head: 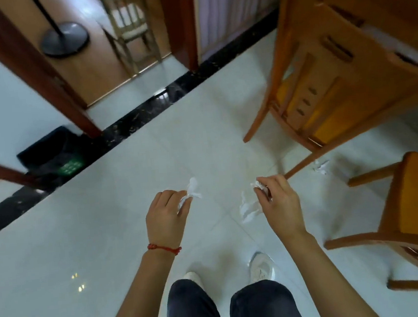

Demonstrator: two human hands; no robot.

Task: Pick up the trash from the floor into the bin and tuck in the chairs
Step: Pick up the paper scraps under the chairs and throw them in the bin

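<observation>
A crumpled white tissue [192, 192] is pinched at the fingertips of the left hand [166, 215], its loose end sticking up and away from the knuckles. The right hand [280, 202] pinches a second wad of tissue [260, 187] between thumb and forefinger in the same way. Both hands are out in front of the body at about the same height, well apart from each other, above the pale tiled floor [107, 232].

More trash is still down there. One white scrap [248, 209] shows just beside and below the right hand; whether it lies on the tiles or hangs from that hand's grip is hard to tell. Another scrap [321, 167] lies on the floor by the leg of the near chair [324, 91], to the right of the right hand.

The black bin [49, 154] stands ahead and to the left, against the dark strip of flooring beside a brown door frame [28, 73], with something green inside. It is well apart from both hands, and the left hand is the nearer one. So the coming move looks like a carry forward and leftward to drop both wads in.

A second chair [416, 204] stands at the right edge, pulled out. Both chairs seem to be standing clear of any counter, so the tucking-in appears not yet done.
</observation>
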